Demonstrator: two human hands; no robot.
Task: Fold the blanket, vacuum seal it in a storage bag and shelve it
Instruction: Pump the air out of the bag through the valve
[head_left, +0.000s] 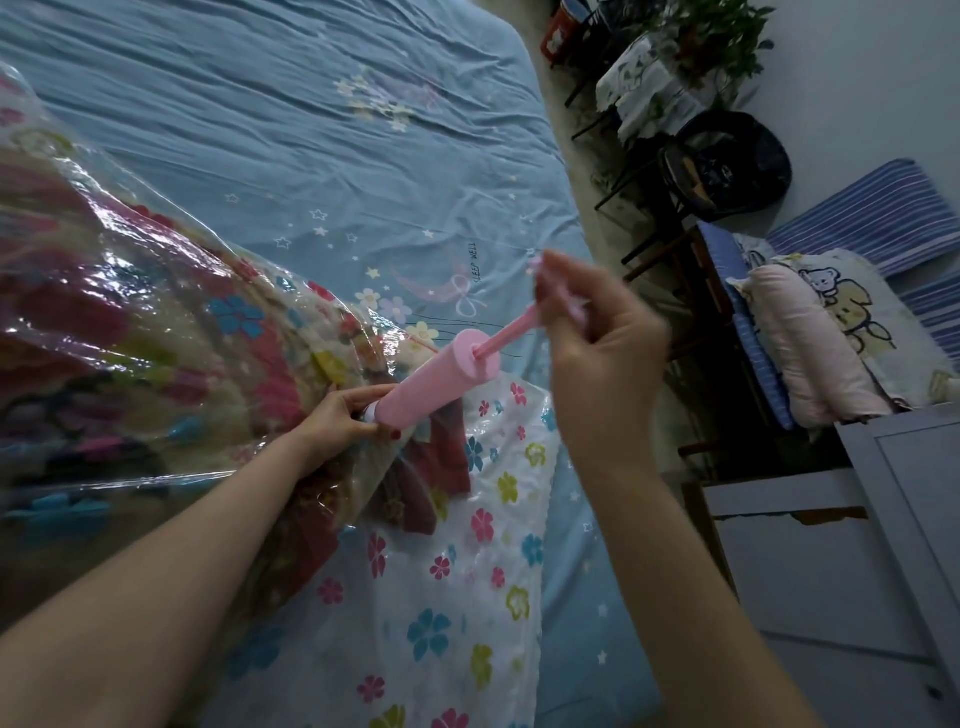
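- The folded, flower-patterned red and cream blanket (156, 332) is being kept inside the clear glossy plastic storage bag (483, 545), which is lying on the pale blue star-printed bedsheet (311, 130); the bag's flower-printed end is lying flat and unfilled nearer the person.
- The pink cylindrical plastic hand pump (436, 374) is being held tilted, its lower end set against the bag; the valve itself is hidden, so the seal cannot be judged.
- The pump's base is being pinched by the left hand (343, 415), fingers curled around its white collar; it should be pressed squarely down so that no air is being let back in.
- The pump's pink handle (558, 296) is being gripped by the right hand (597, 353), fingers closed around it, with the thin rod (506, 332) drawn partly out; strokes are best being pulled straight along the barrel's line, full and steady; sideways pull is likely to be loosening the base.
- The bag looks puffy around the blanket, so much pumping is probably being left to do.
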